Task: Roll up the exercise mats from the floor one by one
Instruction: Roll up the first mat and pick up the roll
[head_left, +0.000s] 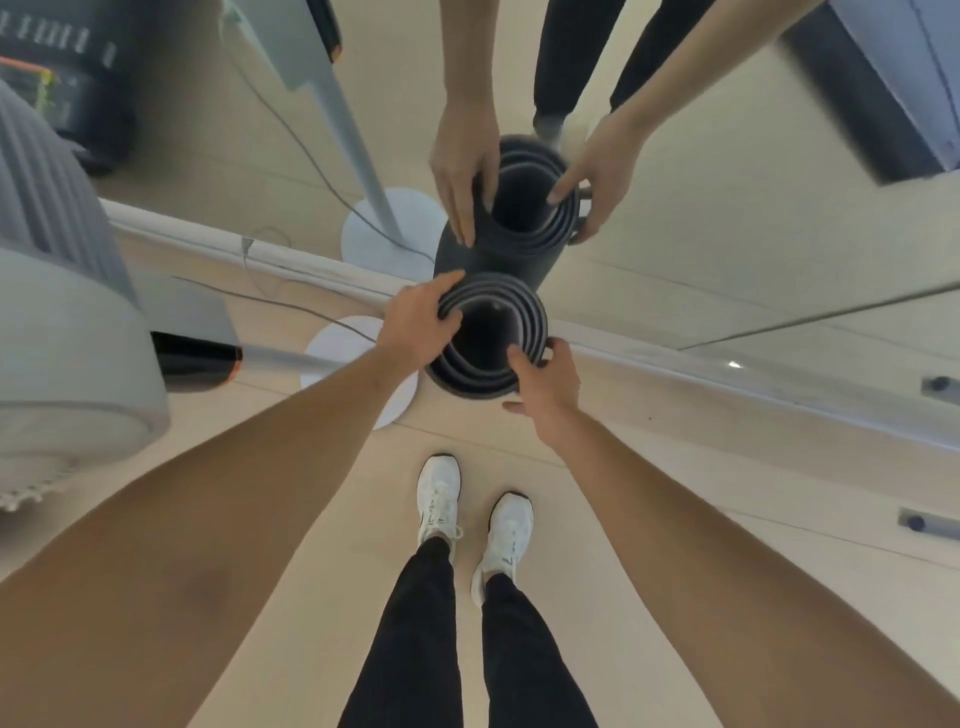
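A dark grey exercise mat (470, 382), rolled into a loose coil, stands upright on end against the mirror wall, and I look down into its open top. My left hand (418, 319) grips the coil's top left rim, thumb over the edge and fingers along the outside. My right hand (545, 382) holds the near right rim, its thumb hooked inside the layers. The mirror above repeats the mat and both hands. The mat's lower end is hidden beneath the coil.
A fan's round white base (345, 348) with a cable sits just left of the mat. A large grey machine (67, 332) fills the left side. The mirror's baseboard (727, 379) runs diagonally behind. My white shoes (439, 499) stand on beige floor.
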